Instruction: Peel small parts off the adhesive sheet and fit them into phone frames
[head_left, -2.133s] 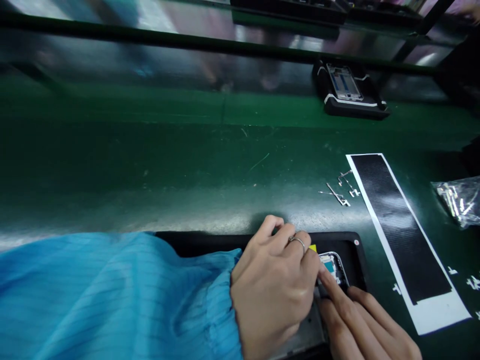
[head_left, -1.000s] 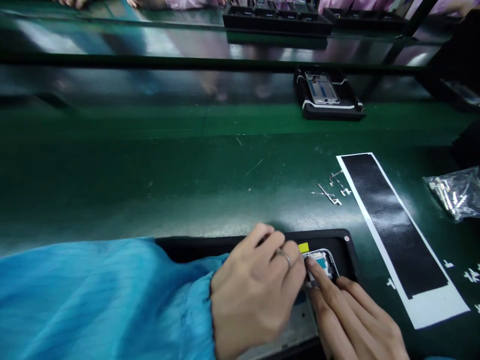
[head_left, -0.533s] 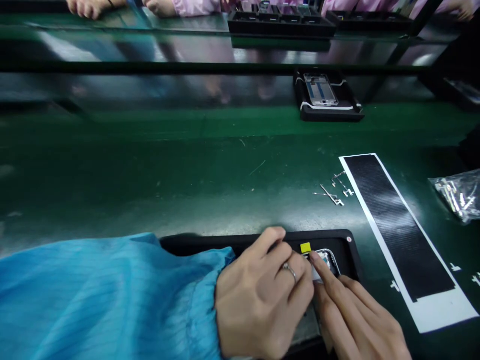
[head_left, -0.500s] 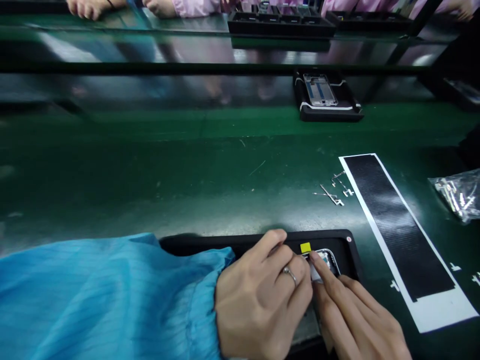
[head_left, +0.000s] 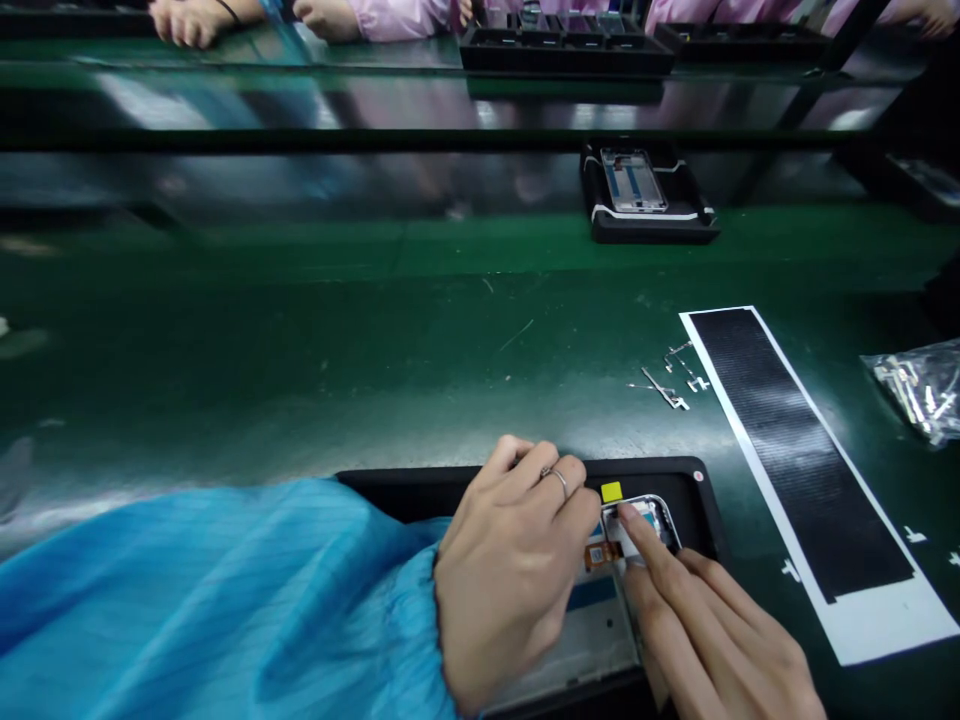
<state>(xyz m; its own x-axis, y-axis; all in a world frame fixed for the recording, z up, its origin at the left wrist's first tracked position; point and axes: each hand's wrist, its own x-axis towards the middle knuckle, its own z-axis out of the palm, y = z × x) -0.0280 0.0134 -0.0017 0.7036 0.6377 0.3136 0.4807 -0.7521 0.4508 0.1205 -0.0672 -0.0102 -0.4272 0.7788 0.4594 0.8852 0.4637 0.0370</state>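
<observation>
Phone frame (head_left: 600, 640) in black tray (head_left: 688, 498), long axis apparently left-right; my left hand (head_left: 510, 575) curled over left part, right hand (head_left: 716, 635), index extended, nearer right end; can't tell either grip.

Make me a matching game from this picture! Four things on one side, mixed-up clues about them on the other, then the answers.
Things:
1. left hand
2. near frame
3. tab
4. bag

Clues:
A. yellow
B. at the picture's right edge
C. wears a ring
D. partly under both hands

Pairs: 1-C, 2-D, 3-A, 4-B
</observation>
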